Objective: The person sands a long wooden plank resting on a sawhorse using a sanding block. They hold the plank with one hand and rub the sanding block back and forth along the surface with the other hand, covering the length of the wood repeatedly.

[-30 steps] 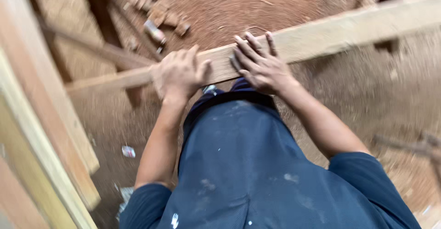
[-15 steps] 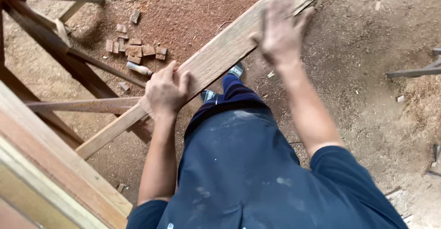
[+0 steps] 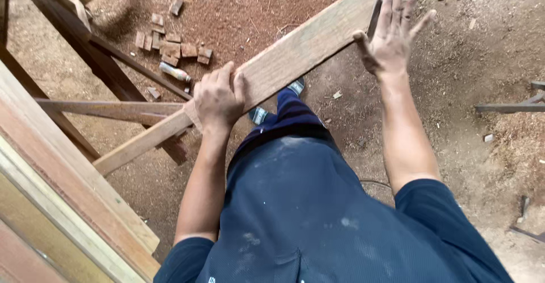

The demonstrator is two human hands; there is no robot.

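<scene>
A long pale wooden plank (image 3: 306,50) runs diagonally across the view, from the near left up to the far right, held above a floor of reddish sawdust (image 3: 250,10). The person's left hand (image 3: 218,98) grips the plank near its lower part, fingers curled over the upper edge and closed around it. The right hand (image 3: 392,33) lies farther along, up to the right, with the fingers spread wide and the palm pressed flat against the board's near edge; it does not wrap around the wood. Both bare forearms reach out from short dark blue sleeves, and the dark blue shirt (image 3: 318,220), flecked with pale dust, fills the near middle of the view. Just under the plank, between the arms, a shoe (image 3: 295,85) shows on the floor. On the far left, beyond the left hand, a cluster of small wood offcuts (image 3: 170,44) lies on the sawdust, with a small tube-like object (image 3: 175,72) just beside them. Dark timber struts (image 3: 85,44) slant across the left side, and broad stacked boards (image 3: 62,203) fill the near left corner. No container shows anywhere in view.
</scene>
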